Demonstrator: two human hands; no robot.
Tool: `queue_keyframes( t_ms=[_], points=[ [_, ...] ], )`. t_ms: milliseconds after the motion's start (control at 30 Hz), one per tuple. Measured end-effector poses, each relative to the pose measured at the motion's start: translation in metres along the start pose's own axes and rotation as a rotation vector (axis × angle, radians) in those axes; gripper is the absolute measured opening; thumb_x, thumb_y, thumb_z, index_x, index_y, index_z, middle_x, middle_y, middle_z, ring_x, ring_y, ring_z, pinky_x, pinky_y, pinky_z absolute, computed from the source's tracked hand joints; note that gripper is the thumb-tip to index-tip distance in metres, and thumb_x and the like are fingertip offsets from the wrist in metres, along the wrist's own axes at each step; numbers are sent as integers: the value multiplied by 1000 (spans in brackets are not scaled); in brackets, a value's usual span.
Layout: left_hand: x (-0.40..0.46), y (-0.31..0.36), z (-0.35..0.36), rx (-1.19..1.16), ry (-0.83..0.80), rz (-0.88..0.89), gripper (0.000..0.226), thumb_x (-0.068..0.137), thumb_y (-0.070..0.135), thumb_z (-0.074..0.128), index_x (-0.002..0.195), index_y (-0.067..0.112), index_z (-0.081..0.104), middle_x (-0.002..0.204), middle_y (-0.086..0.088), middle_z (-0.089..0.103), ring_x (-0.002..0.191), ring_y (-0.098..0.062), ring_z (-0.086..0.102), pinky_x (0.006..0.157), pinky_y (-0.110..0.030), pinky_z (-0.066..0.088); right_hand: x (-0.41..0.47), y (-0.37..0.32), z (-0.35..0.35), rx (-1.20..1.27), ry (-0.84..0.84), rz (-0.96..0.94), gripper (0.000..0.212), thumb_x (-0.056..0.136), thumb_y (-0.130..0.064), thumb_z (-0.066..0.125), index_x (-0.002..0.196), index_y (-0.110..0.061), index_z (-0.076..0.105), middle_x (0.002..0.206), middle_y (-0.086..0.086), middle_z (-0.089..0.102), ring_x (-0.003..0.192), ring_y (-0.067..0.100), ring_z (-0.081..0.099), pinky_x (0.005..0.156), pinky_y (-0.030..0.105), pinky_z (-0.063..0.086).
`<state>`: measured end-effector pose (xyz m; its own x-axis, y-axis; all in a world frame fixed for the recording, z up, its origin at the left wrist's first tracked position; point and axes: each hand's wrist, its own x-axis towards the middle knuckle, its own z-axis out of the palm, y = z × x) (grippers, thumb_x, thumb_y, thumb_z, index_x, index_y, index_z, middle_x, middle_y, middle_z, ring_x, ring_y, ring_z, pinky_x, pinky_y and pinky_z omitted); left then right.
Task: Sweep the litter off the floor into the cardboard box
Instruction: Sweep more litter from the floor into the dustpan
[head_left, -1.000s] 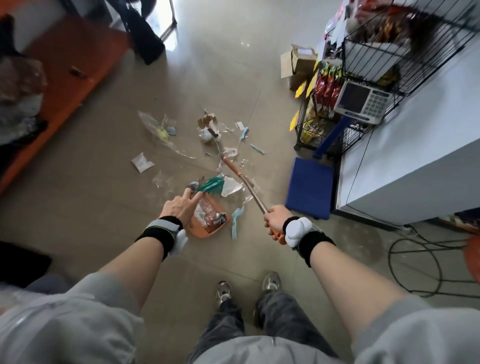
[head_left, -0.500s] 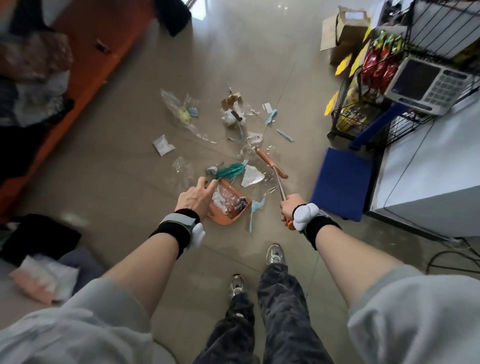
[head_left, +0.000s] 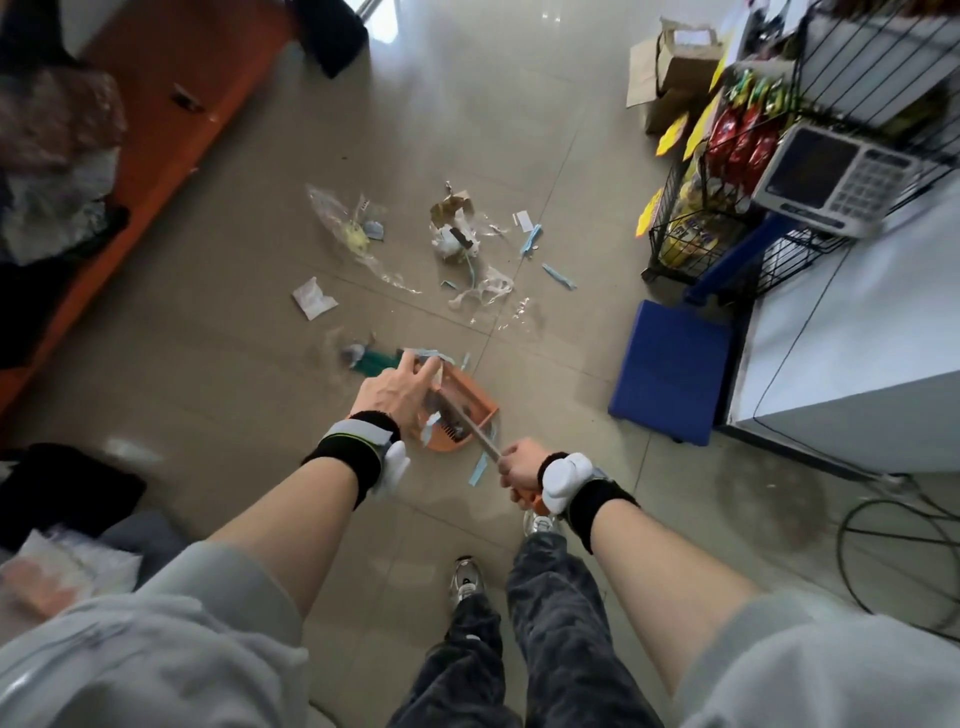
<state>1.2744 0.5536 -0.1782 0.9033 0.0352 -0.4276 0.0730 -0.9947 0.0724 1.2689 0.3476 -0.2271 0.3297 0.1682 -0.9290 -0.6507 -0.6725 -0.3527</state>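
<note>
Litter is being gathered: broom handle (head_left: 485, 441) clenched by right hand (head_left: 519, 470), orange dustpan (head_left: 460, 410) gripped by left hand (head_left: 392, 392); emptying is judged next

Place: a small shop, seen at the checkout corner.
Counter: a white counter (head_left: 857, 332) carries an electronic price scale (head_left: 831, 179) with a keypad.
Goods: a black wire rack (head_left: 691, 228) holds packaged snacks, with yellow price tags (head_left: 675, 130) clipped on.
Floor: glossy tiles (head_left: 467, 104).
</note>
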Motion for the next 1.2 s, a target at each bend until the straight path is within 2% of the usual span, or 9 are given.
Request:
queue_keyframes(
  t_ms=[100, 333, 500, 700, 900, 967, 1067, 1133, 1200],
  points=[
    [-6, -9, 0, -30, 12, -30, 64, 79, 3, 57, 134, 22, 31, 121, -12, 39, 95, -37, 60, 63, -42, 45, -17, -1, 13, 110, -13, 30, 12, 90, -2, 37, 95, -8, 47, 62, 8, 44, 32, 14, 39, 40, 14, 30],
    [-18, -18, -6, -98, 27, -80, 67, 76, 3, 66, 132, 19, 32, 121, -12, 40, 95, -38, 61, 65, -44, 48, -45, -21, -9, 60, 94, -49, 15, 91, -1, 38, 94, -6, 53, 63, 9, 44, 26, 11, 39, 38, 12, 30],
    [-11, -17, -20, -134, 44, -100, 61, 77, 5, 68, 127, 18, 36, 116, -11, 41, 90, -38, 61, 63, -43, 47, -56, -49, -43, -31, 213, -137, 10, 92, -2, 42, 91, -5, 52, 68, 11, 43, 36, 15, 38, 36, 10, 29],
    [32, -14, -26, -169, 72, -173, 54, 78, -1, 59, 124, 18, 38, 114, -10, 42, 87, -37, 61, 61, -41, 44, -4, -102, -102, -252, 321, -236, 8, 92, -17, 50, 93, -10, 55, 70, 12, 59, 48, 22, 55, 46, 23, 45],
    [99, -4, -38, -192, 137, -270, 50, 82, -7, 45, 124, 19, 40, 112, -11, 43, 84, -38, 62, 58, -41, 44, 56, -163, -174, -222, 345, -236, 30, 94, -18, 49, 114, 1, 60, 76, 11, 61, 55, 18, 57, 48, 16, 46],
    [122, 2, -47, -197, 131, -309, 50, 82, -7, 45, 124, 19, 39, 113, -10, 43, 84, -37, 62, 59, -40, 43, 66, -180, -196, -218, 323, -244, 32, 94, -20, 49, 119, -5, 60, 103, 9, 68, 75, 18, 65, 61, 13, 48],
    [149, 6, -58, -181, 137, -337, 47, 85, -6, 44, 124, 19, 39, 112, -10, 43, 84, -37, 61, 59, -40, 42, 55, -198, -214, -866, 359, -307, 28, 94, -23, 47, 118, -20, 62, 123, -8, 64, 116, 13, 59, 86, 16, 41],
    [169, 9, -65, -167, 133, -334, 46, 85, -5, 44, 124, 20, 38, 112, -10, 43, 85, -37, 61, 60, -40, 42, 81, -206, -233, -973, 340, -319, 27, 93, -22, 48, 115, -22, 63, 120, -11, 64, 115, 14, 60, 92, 17, 43],
    [193, 7, -75, -157, 133, -344, 47, 84, -6, 44, 123, 21, 38, 111, -9, 44, 83, -36, 61, 60, -41, 43, 111, -211, -250, -773, 395, -197, 25, 92, -19, 48, 111, -21, 65, 116, -7, 67, 103, 15, 63, 94, 23, 48]
  ],
)
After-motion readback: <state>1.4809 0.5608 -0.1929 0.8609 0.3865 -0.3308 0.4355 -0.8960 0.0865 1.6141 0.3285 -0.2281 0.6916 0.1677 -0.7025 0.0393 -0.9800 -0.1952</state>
